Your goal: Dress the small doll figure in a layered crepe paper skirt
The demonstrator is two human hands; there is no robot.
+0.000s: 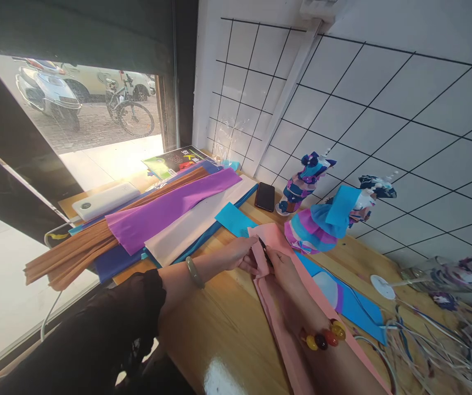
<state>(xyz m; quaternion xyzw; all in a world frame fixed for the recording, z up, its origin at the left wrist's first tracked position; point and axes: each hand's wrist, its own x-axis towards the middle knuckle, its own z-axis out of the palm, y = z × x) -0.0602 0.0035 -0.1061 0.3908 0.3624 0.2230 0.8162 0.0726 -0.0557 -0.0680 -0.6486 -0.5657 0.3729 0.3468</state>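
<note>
My left hand (241, 254) pinches the folded end of a long pink fabric strip (273, 302), which looks like soft craft cloth. Close against it, my right hand (282, 267) is closed around dark scissors (264, 248), mostly hidden by the fingers and lying along the pink fold. The rest of the strip runs under my right forearm toward the front of the table. Just beyond my hands lies a bright blue piece (234, 218). A doll-like figure in a tiered blue, white and purple skirt (316, 227) stands to the right of the strip.
Purple (178, 206), cream (198, 222) and brown (75, 249) fabric lie stacked left, beside a white power bank (106, 201). A phone (264, 196) and a second decorated figure (299, 186) stand near the tiled wall. Tangled cables (433, 340) and a glass jar (425, 274) are right.
</note>
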